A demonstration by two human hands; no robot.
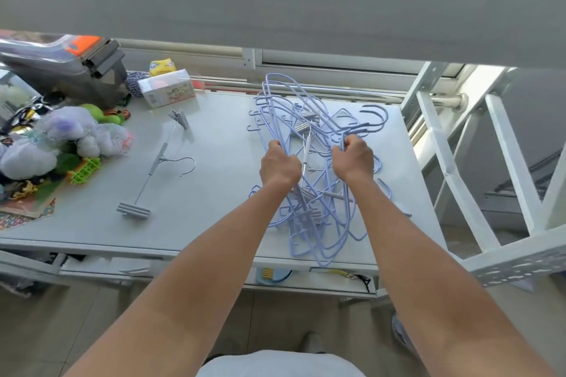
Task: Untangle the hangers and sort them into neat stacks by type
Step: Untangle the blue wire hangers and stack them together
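Note:
A tangled heap of light-blue wire hangers point(318, 119), mixed with several grey clip hangers point(306, 193), lies on the right half of the white table point(214, 193). My left hand point(279, 166) is closed around blue wires at the heap's left side. On the heap's right side, near the big hooks, my right hand point(353, 159) grips a bunch of blue wires. One grey clip hanger point(159, 162) with a metal hook lies alone on the table's left half, apart from the heap.
Plush toys in a net bag point(76, 135), a green plastic piece point(84, 170), a small box point(167, 90) and a yellow packet point(162, 67) crowd the table's left and back. A white metal frame point(459, 180) rises at the right edge. The heap overhangs the front edge.

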